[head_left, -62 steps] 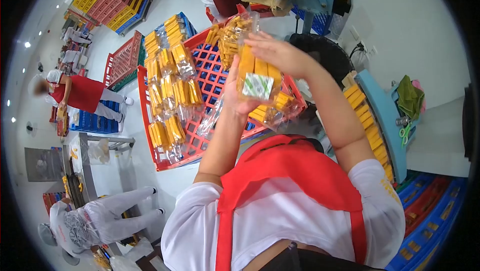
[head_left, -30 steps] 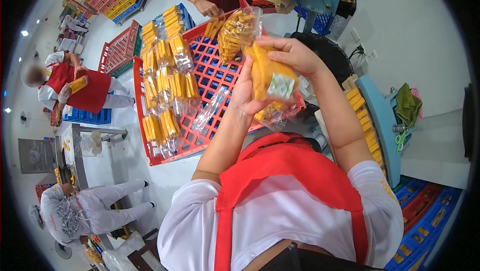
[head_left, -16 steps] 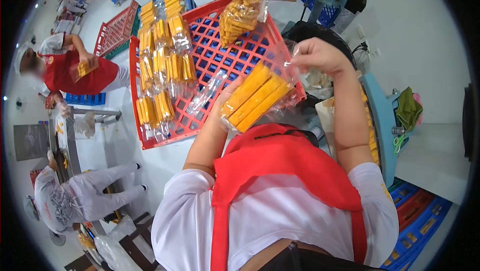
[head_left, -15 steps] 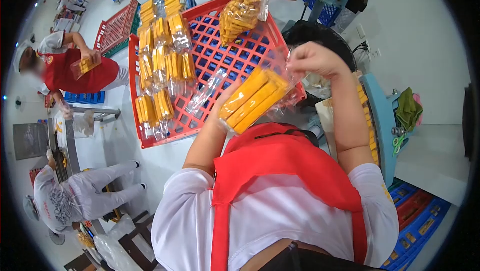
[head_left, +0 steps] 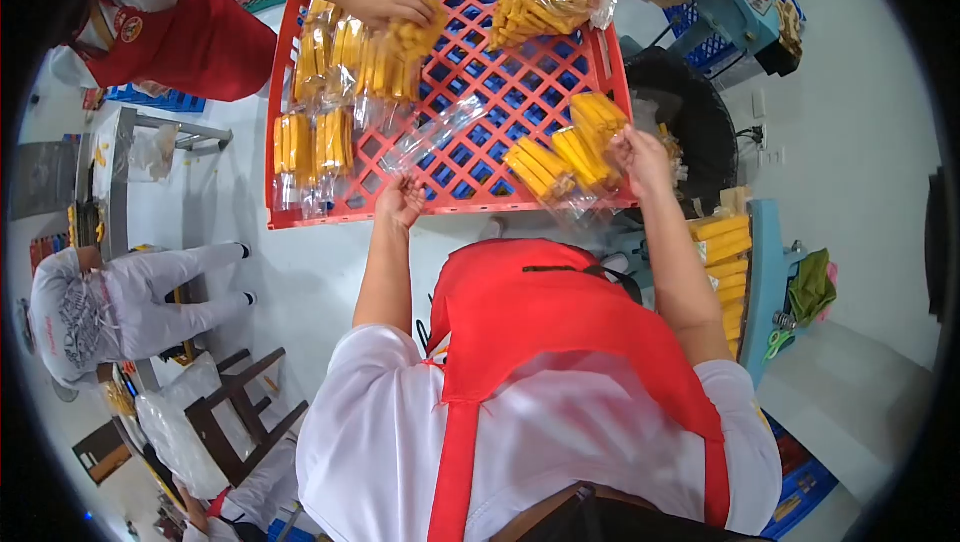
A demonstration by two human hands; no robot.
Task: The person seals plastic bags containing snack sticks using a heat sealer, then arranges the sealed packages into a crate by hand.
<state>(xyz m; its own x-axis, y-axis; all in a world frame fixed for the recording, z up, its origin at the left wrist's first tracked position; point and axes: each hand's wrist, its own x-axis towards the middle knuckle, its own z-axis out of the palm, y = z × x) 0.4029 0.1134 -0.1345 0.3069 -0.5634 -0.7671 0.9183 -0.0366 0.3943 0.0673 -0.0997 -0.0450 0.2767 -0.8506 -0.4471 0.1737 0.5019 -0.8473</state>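
Observation:
My left hand (head_left: 402,202) is at the near edge of the red crate (head_left: 450,204), fingers apart, holding nothing, close to flat empty plastic bags (head_left: 435,134). At the crate's right side my right hand (head_left: 638,157) has its fingers closed on a bag of yellow sticks (head_left: 600,114). Two more bags of yellow sticks (head_left: 540,167) lie beside it. A large clear bag of small yellow pieces (head_left: 550,0) rests at the crate's far right. Rows of packed yellow sticks (head_left: 333,142) fill the left side.
A co-worker's hand (head_left: 395,7) reaches over the crate's left rows with a bag. Blue sealing machines (head_left: 725,17) (head_left: 768,282) stand at the right, near a black bin (head_left: 690,122). Another person (head_left: 130,302) stands at the lower left, near a brown chair (head_left: 250,407).
My left hand has let go of the bag of sticks and moved left. My right hand is lower, at the crate's right side. The co-worker has come up to the crate and reaches in.

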